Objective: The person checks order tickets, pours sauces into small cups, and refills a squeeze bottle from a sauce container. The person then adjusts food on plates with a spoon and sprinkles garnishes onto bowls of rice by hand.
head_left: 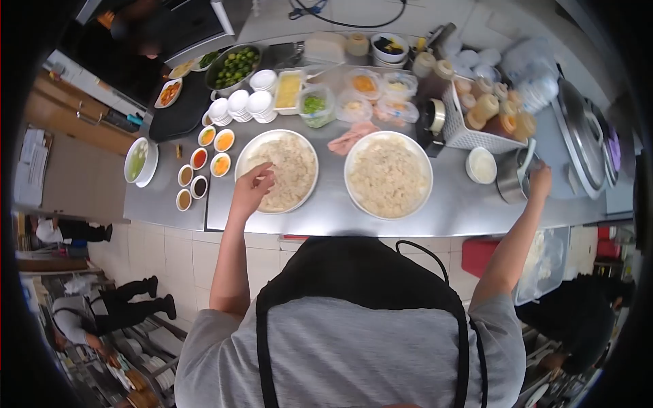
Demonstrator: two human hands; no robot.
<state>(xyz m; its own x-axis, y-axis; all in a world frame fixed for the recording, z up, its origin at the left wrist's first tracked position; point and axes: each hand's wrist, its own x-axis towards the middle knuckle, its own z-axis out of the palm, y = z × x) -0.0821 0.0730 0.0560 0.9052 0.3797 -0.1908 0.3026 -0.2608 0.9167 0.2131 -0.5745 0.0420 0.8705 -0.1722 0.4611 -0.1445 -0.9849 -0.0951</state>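
My left hand (256,185) is over the left part of a large white bowl (299,173) filled with pale, lumpy food, its fingers bent and close together at the food's surface. Whether anything is between those fingers is too small to tell. A second white bowl (388,175) with similar food stands to the right. At the far right, my right hand (539,179) is at the rim of a metal pot (509,182), beside a ladle handle (527,155); its fingers are partly hidden. Just left of the pot is a small white bowl (481,166) of white food.
Small sauce cups (198,158) and a green-filled bowl (141,162) stand at the left. Behind are stacked white cups (238,102), bagged ingredients (316,105), a pink cloth (352,138) and a bottle basket (476,139). Other people (88,316) are at the lower left and right.
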